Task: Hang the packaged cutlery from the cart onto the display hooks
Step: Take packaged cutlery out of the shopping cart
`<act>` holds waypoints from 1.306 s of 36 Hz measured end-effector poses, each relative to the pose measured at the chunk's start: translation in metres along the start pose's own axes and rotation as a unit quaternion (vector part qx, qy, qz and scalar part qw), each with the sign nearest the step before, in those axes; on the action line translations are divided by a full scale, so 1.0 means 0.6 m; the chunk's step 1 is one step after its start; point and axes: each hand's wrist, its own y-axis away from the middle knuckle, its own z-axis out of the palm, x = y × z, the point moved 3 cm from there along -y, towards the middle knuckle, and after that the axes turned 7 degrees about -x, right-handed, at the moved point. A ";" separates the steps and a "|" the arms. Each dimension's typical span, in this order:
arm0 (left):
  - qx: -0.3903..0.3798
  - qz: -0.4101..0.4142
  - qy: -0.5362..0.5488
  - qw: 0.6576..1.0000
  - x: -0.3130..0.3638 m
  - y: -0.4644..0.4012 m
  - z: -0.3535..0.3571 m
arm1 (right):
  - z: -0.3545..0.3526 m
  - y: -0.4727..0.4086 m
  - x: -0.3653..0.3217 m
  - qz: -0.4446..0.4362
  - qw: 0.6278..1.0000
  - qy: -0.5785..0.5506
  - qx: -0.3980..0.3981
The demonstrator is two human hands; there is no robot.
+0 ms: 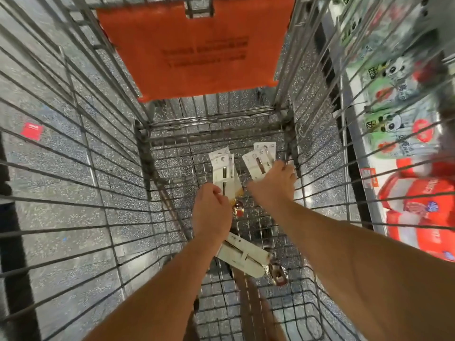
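Note:
I look straight down into a wire cart [103, 168]. Both arms reach to its bottom. My left hand [211, 210] grips the lower end of a white-carded cutlery pack [222, 166] lying near the cart's middle. My right hand [273, 185] lies on the lower end of a second pair of carded packs [259, 156] by the right wall; its fingers curl over the cards. Another carded pack [243, 257] with shiny metal ends lies closer to me, under my left forearm. No display hooks show clearly.
An orange plastic flap [197, 52] hangs at the cart's far end. Shelves of packaged goods [398, 99], green panda packs and red-and-white packs, run along the right outside the cart. Speckled grey floor shows through the wires, with a red tag [32, 131] at left.

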 end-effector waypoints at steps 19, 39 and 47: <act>-0.177 -0.026 0.156 0.971 0.133 0.091 -0.087 | -0.125 0.149 -0.070 -0.062 0.939 -0.190 -0.281; -0.169 0.041 0.391 0.904 0.304 0.285 -0.298 | -0.338 0.394 -0.207 -0.287 0.877 -0.186 -0.338; -0.075 0.084 0.399 0.910 0.289 0.398 -0.396 | -0.354 0.532 -0.242 -0.389 0.879 -0.091 -0.261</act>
